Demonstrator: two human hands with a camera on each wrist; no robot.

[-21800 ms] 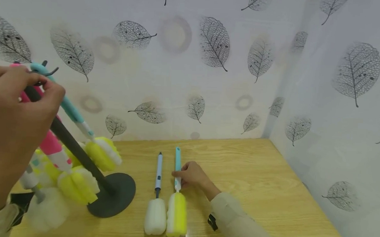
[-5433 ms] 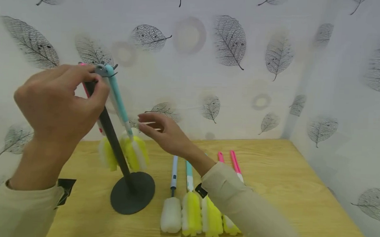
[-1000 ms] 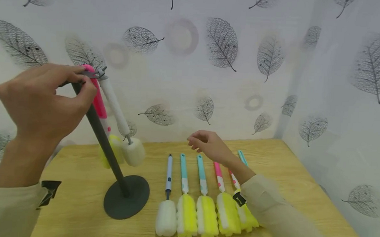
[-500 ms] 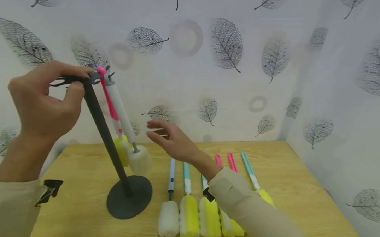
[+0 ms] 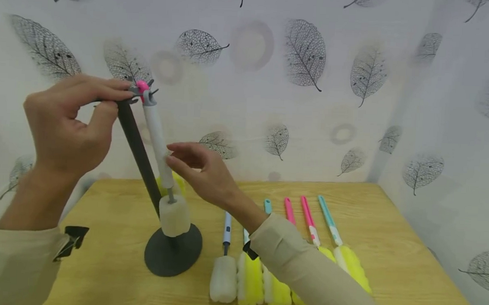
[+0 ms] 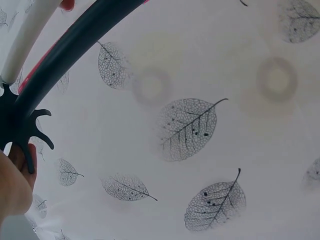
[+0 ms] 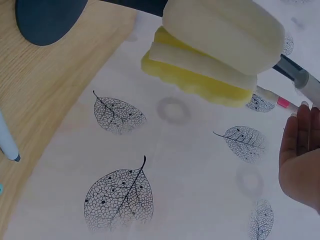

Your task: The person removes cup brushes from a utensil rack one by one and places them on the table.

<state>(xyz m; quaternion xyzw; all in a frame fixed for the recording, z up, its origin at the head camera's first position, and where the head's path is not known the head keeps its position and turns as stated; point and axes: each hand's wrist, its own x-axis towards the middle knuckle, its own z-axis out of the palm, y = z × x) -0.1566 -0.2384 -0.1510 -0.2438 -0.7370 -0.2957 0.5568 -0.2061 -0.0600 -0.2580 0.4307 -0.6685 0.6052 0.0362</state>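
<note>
My left hand (image 5: pixel 73 122) pinches a hook at the top of a dark grey hanging stand (image 5: pixel 139 152), whose pole slants down to a round base. From the hooks hangs a white-handled bottle brush (image 5: pixel 156 139) with a white sponge head. Behind it is a pink-handled brush (image 5: pixel 142 85) with a yellow and white sponge, mostly hidden. My right hand (image 5: pixel 210 176) reaches to the white handle, thumb and fingers apart and its fingertips at the handle's edge. In the right wrist view the fingers (image 7: pixel 302 127) look straight beside the white-handled brush (image 7: pixel 220 35).
Several bottle brushes lie in a row on the wooden table (image 5: pixel 113 238): one light blue with a white sponge (image 5: pixel 224 279), and others with teal (image 5: pixel 328 215) or pink (image 5: pixel 307 212) handles and yellow-white sponges. My right forearm covers part of them. A leaf-patterned wall covering (image 5: pixel 251 98) stands behind.
Since the oldest frame several brushes have gone from the stand to the row. Lately my left hand turned the stand's top, bringing the white-handled brush forward, and my right hand moved left to it.
</note>
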